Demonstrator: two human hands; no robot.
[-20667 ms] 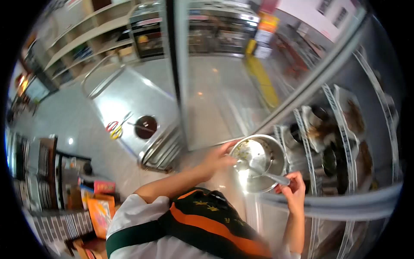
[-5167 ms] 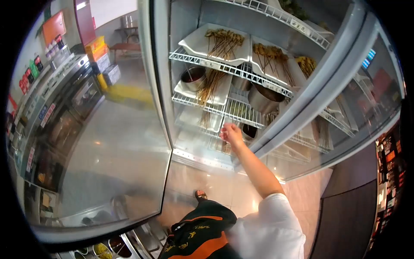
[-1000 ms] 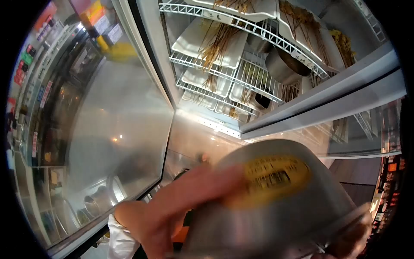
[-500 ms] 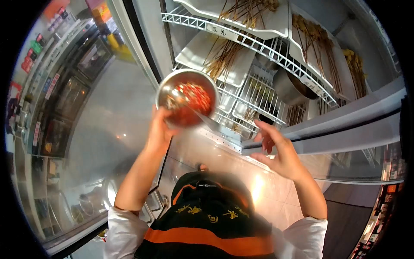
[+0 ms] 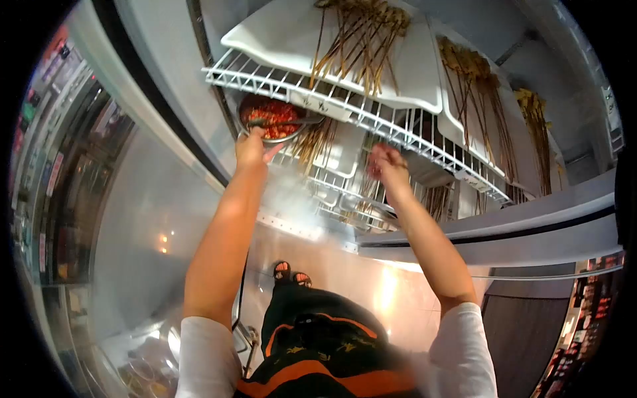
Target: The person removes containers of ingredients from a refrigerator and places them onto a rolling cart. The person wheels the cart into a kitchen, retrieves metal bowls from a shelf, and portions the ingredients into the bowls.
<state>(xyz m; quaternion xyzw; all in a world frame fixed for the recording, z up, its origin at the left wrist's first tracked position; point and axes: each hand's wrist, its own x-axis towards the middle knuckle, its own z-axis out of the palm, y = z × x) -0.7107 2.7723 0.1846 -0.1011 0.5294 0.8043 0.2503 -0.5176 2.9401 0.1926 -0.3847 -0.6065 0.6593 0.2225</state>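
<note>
A metal bowl of chopped red chili (image 5: 272,119), with a spoon handle lying across it, is held at its near rim by my left hand (image 5: 251,147). The bowl is below the upper wire shelf at the left side of the cabinet, beside a white tray with skewers (image 5: 315,146). My right hand (image 5: 388,166) is raised under the same shelf, near a metal pot (image 5: 428,169). Its fingers are partly curled and blurred, and whether they touch anything cannot be made out.
White trays of skewers (image 5: 279,40) rest on the upper wire shelf (image 5: 391,136). The open glass door (image 5: 142,219) stands on the left, and a grey door frame (image 5: 504,232) crosses the right. Lower shelves hold more trays.
The chili bowl and my left hand have moved forward, under the upper shelf. My right hand has also gone forward toward the shelves. The view is closer to the cabinet.
</note>
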